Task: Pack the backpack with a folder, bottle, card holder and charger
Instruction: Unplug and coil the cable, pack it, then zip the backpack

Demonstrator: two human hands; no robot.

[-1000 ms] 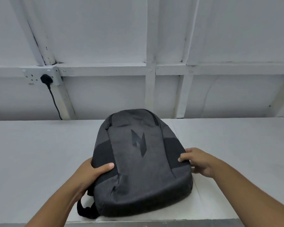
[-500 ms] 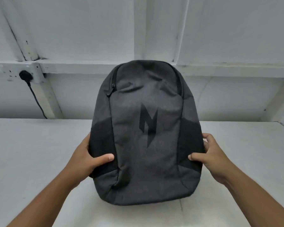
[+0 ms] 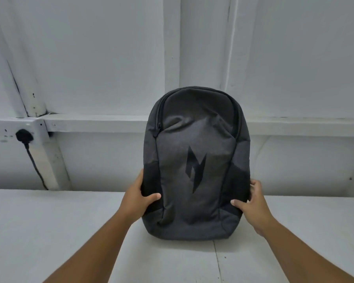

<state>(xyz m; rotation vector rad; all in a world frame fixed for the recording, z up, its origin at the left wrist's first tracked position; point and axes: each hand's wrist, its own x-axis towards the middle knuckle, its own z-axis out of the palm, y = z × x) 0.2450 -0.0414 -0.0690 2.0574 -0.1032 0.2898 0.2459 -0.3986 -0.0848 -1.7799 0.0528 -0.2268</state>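
The backpack (image 3: 195,166) has gone from lying flat on the table (image 3: 49,231) to standing upright on its base, front panel facing the person. The left hand (image 3: 138,198) clasps its left side and the right hand (image 3: 251,203) its right, thumbs pressed on the front. Its zip looks closed, so packing has likely not begun; folder, bottle, card holder and charger are out of view.

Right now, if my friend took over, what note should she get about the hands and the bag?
Left hand: grip shut on the backpack's left side.
Right hand: grip shut on its right side.
Backpack: upright on the white table, logo facing you, zips look closed.
Folder, bottle, card holder, charger: none in view.
Done: bag stands up.
Left: open it, pack all four.
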